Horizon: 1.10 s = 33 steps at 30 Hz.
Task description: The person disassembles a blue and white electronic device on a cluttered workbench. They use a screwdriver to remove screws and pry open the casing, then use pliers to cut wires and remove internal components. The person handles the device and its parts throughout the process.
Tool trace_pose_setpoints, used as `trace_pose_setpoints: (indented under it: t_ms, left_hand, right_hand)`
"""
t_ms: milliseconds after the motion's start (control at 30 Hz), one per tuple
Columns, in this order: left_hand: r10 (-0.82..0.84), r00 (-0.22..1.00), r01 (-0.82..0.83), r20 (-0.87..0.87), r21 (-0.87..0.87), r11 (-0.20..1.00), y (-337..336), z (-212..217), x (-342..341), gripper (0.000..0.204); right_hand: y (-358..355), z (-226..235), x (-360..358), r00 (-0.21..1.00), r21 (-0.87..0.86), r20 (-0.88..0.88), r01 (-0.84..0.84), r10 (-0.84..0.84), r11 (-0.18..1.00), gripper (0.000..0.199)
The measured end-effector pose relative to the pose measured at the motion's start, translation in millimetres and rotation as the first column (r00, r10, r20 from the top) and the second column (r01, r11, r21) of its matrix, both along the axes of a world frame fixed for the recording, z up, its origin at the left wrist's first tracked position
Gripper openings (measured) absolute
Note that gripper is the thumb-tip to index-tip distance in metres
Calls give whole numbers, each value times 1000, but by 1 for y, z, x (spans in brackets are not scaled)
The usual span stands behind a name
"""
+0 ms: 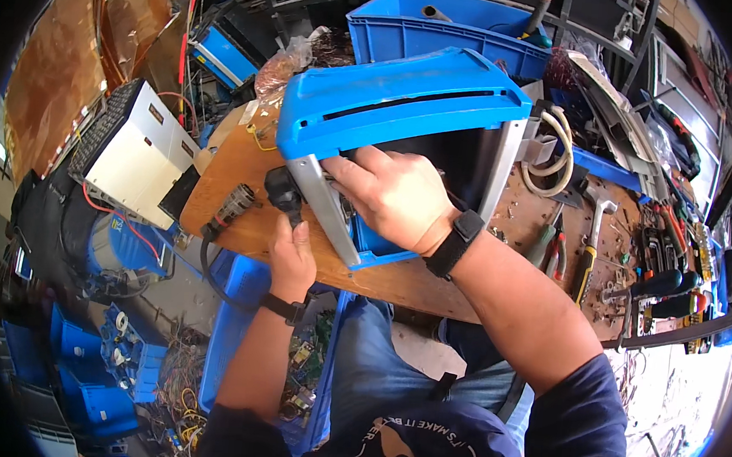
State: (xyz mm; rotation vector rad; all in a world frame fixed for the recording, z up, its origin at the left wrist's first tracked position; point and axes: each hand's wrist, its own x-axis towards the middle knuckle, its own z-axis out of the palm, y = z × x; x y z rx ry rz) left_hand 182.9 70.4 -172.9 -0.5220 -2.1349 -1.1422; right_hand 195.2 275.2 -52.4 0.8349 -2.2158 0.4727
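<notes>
A blue plastic casing with a long slot in its top and silver metal side bars stands tilted on the wooden table. My right hand reaches under its blue top, fingers curled over the left bar; the fingertips are hidden. My left hand, lower and to the left, is closed around the lower end of a black rounded part beside that bar. The black part's exact kind does not show. The casing's inside is dark and mostly hidden.
A power tool with a metal nose lies at the table's left edge. Pliers, a hammer and several tools lie right. Behind stands a blue crate; below left, a blue bin holds circuit boards. A beige hose lies coiled.
</notes>
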Motion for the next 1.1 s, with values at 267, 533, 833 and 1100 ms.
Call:
trace_pose_setpoints:
  t_ms: [267,533,833,1100]
  left_hand:
    - [-429,802,244,416,428,870,-26,-2,-8,22]
    - [-442,776,251,450,422,871,-25,12,-2,26]
    - [-423,739,177,525,455,873,-25,20,18,27]
    - [-181,886,157,426,92,983,-15,53,21,49]
  right_hand:
    - [-12,3,-13,739,-590,522,-47,425,806,31]
    - [-9,41,-12,460,-646,713,138,528,751,28]
    - [-18,0,26,911,-397,400,76,98,915,44]
    - [-24,-6,20,992,-128,103,88,-76,988,53]
